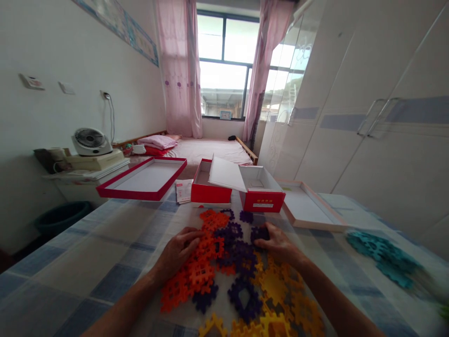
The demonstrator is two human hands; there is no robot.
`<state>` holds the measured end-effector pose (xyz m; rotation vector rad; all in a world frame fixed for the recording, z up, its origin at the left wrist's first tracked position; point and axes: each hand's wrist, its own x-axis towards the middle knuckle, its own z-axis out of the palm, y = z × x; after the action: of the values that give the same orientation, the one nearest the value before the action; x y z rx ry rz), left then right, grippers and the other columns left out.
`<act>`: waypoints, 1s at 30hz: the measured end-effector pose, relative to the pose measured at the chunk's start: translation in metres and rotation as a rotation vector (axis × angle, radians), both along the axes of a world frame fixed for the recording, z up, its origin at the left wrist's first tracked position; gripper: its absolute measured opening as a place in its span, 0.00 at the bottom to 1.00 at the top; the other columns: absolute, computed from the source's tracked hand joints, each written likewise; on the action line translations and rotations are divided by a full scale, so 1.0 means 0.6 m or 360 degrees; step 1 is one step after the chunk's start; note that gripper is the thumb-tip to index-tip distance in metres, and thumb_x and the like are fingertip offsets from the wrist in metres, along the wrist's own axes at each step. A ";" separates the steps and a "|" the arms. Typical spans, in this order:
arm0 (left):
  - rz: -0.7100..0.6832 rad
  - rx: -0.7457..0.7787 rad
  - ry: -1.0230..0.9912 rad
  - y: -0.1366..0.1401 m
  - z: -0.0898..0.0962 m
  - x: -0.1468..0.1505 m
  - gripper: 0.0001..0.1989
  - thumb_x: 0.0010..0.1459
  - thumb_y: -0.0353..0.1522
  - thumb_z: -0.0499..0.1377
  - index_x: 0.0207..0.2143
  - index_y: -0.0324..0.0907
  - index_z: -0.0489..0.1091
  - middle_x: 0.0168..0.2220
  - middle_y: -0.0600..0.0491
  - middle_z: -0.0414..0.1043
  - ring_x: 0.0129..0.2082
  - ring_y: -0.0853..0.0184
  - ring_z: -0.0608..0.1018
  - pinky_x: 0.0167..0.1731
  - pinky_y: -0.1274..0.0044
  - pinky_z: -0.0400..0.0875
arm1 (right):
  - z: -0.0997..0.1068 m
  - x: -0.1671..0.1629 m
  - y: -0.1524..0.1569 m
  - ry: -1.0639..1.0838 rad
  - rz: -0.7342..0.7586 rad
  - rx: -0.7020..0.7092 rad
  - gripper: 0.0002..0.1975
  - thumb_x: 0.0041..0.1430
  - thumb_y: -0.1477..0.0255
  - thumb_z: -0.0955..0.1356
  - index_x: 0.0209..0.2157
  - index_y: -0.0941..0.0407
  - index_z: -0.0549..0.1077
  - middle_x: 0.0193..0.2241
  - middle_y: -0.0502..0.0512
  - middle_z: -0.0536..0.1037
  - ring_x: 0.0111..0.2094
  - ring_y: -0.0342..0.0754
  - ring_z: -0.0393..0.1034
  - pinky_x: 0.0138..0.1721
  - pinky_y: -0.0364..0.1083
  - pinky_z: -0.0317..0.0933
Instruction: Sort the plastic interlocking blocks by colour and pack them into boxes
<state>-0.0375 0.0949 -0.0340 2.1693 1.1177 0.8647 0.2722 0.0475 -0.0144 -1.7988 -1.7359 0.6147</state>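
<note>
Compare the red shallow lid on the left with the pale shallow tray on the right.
The red-rimmed shallow lid has bright red walls; the pale pink-edged shallow tray has pale walls. The lid juts past the table's far left edge; the tray lies fully on the table. Both are open, rectangular and white inside.

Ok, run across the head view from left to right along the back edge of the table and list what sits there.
Red box lid → small paper slip → open red box → second red box with white flap → pale shallow tray → teal puzzle pieces, a little nearer.
</note>
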 end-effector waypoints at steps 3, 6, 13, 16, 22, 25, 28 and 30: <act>-0.0007 -0.0004 -0.0027 0.000 0.000 0.000 0.17 0.60 0.38 0.48 0.43 0.45 0.73 0.46 0.51 0.70 0.44 0.65 0.73 0.48 0.75 0.66 | 0.019 -0.014 0.015 0.0150 0.0120 0.0003 0.10 0.50 0.66 0.65 0.33 0.57 0.67 0.31 0.52 0.72 0.32 0.47 0.65 0.31 0.43 0.58; -0.0018 -0.0004 -0.0043 0.001 -0.001 0.000 0.16 0.59 0.38 0.49 0.42 0.44 0.73 0.46 0.51 0.70 0.44 0.65 0.73 0.48 0.75 0.65 | 0.030 -0.049 0.042 0.0020 0.0228 0.0012 0.05 0.51 0.70 0.64 0.30 0.57 0.65 0.31 0.51 0.69 0.31 0.45 0.63 0.31 0.41 0.57; -0.0072 -0.0014 -0.0086 0.001 -0.005 -0.002 0.17 0.60 0.38 0.48 0.43 0.43 0.73 0.45 0.50 0.70 0.44 0.64 0.73 0.47 0.75 0.65 | 0.004 -0.085 0.090 -0.0156 0.0185 -0.0004 0.05 0.47 0.74 0.66 0.26 0.57 0.64 0.28 0.52 0.68 0.31 0.47 0.62 0.34 0.44 0.55; -0.0061 -0.0007 -0.0108 0.001 -0.006 -0.002 0.17 0.60 0.38 0.48 0.43 0.43 0.72 0.45 0.50 0.70 0.44 0.64 0.73 0.47 0.75 0.65 | -0.002 -0.076 0.075 -0.0139 0.0172 0.0077 0.05 0.48 0.73 0.66 0.27 0.56 0.64 0.30 0.53 0.69 0.33 0.47 0.62 0.37 0.44 0.55; -0.0055 -0.0007 -0.0099 0.001 -0.006 -0.002 0.17 0.59 0.38 0.48 0.43 0.44 0.73 0.45 0.50 0.70 0.43 0.64 0.73 0.47 0.75 0.66 | 0.015 -0.029 0.055 0.0130 -0.0009 0.0192 0.10 0.53 0.68 0.63 0.37 0.56 0.65 0.34 0.53 0.71 0.35 0.47 0.65 0.38 0.45 0.59; -0.0049 -0.0007 -0.0082 0.002 -0.007 -0.002 0.17 0.59 0.38 0.48 0.42 0.44 0.73 0.45 0.50 0.70 0.43 0.64 0.73 0.47 0.74 0.66 | 0.015 -0.011 0.076 0.0291 -0.0068 0.0167 0.15 0.53 0.68 0.63 0.42 0.59 0.66 0.38 0.57 0.73 0.38 0.48 0.67 0.38 0.45 0.61; -0.0036 0.0000 -0.0073 0.002 -0.007 -0.002 0.17 0.59 0.38 0.48 0.43 0.44 0.73 0.46 0.50 0.70 0.44 0.64 0.73 0.46 0.75 0.66 | 0.000 -0.012 0.102 0.0376 0.0003 0.0053 0.15 0.48 0.70 0.67 0.39 0.61 0.70 0.36 0.57 0.76 0.36 0.49 0.69 0.34 0.44 0.63; -0.0032 0.0006 -0.0058 0.002 -0.006 -0.002 0.17 0.59 0.38 0.48 0.43 0.44 0.73 0.45 0.50 0.70 0.44 0.64 0.73 0.46 0.75 0.67 | -0.013 -0.017 0.116 0.0406 0.0033 -0.0005 0.15 0.43 0.72 0.69 0.36 0.61 0.72 0.33 0.56 0.77 0.34 0.49 0.70 0.31 0.43 0.63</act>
<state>-0.0387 0.0963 -0.0378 2.1554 1.0757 0.8949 0.2622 0.1168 -0.0224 -1.6269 -1.5830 0.8173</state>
